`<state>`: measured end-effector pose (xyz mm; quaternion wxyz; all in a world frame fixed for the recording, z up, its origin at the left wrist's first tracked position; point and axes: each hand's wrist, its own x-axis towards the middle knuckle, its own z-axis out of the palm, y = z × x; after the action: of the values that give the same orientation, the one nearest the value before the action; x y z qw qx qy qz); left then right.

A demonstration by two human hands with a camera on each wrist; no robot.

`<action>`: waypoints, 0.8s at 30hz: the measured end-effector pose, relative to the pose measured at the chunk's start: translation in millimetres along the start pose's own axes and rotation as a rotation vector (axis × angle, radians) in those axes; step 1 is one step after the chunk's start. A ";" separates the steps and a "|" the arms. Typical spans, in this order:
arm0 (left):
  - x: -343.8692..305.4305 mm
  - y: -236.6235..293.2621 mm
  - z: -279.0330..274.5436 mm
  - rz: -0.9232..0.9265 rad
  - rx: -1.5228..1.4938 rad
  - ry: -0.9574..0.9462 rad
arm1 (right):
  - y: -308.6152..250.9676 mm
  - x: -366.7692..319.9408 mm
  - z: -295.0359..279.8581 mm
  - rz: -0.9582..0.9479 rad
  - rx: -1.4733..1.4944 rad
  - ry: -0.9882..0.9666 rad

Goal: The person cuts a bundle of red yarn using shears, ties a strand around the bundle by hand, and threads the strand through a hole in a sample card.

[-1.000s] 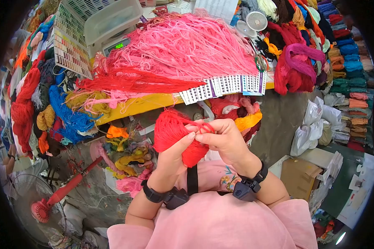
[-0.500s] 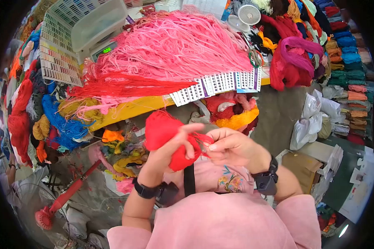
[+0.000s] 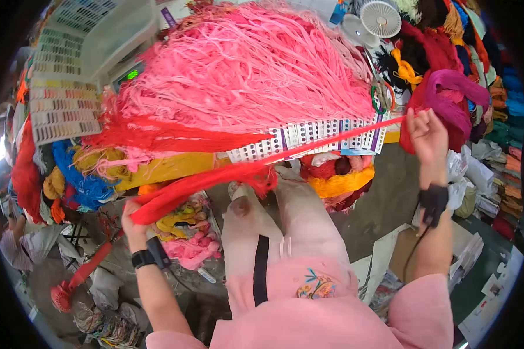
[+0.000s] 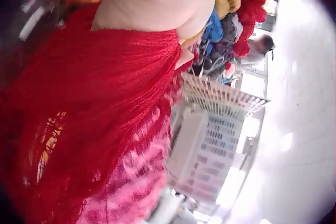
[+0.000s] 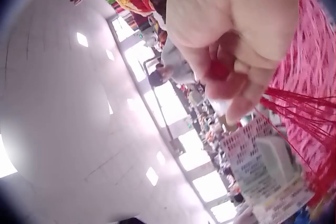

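Observation:
A skein of red yarn is drawn out in a long band across the person's front, above the knees. The left hand grips its wide, bunched end at the left. Up at the right, the curled fingers of the right hand hold the thin end. A loose tuft of the yarn hangs near the middle. From the left wrist, the red strands fan out beneath the hand. In the right wrist view, a bit of red shows inside the curled fingers.
A big heap of pink yarn covers the table, with red yarn along its front. Punched cards line the edge near scissors. A shade chart stands left, a floor fan lower left.
The hands were together at a bundled red skein. They have moved far apart, left hand leftward and right hand up to the right, and the skein is stretched between them.

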<state>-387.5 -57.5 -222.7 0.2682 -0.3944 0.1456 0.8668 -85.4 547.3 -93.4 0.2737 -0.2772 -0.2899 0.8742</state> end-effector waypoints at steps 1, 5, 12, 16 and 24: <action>7.9 26.0 -16.2 0.191 0.251 0.160 | -27.6 13.6 -32.5 -0.012 -0.103 0.139; -3.7 46.1 1.0 0.555 0.380 0.391 | -197.8 46.0 -164.8 -0.533 -0.742 0.629; 35.8 -132.5 78.3 -0.322 0.184 -0.161 | -46.8 69.2 -80.2 -0.285 -1.062 0.141; 72.1 -265.6 89.3 -0.344 1.041 -0.094 | 155.1 52.7 -45.9 0.104 -0.979 -0.013; 105.2 -369.1 40.4 -0.118 1.803 -0.145 | 265.0 33.4 -31.7 -0.469 -1.520 -0.004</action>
<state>-255.3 298.5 -291.8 0.5279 0.0139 0.7314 0.4315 -172.4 399.2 -300.3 0.1859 -0.3184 -0.8582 0.3571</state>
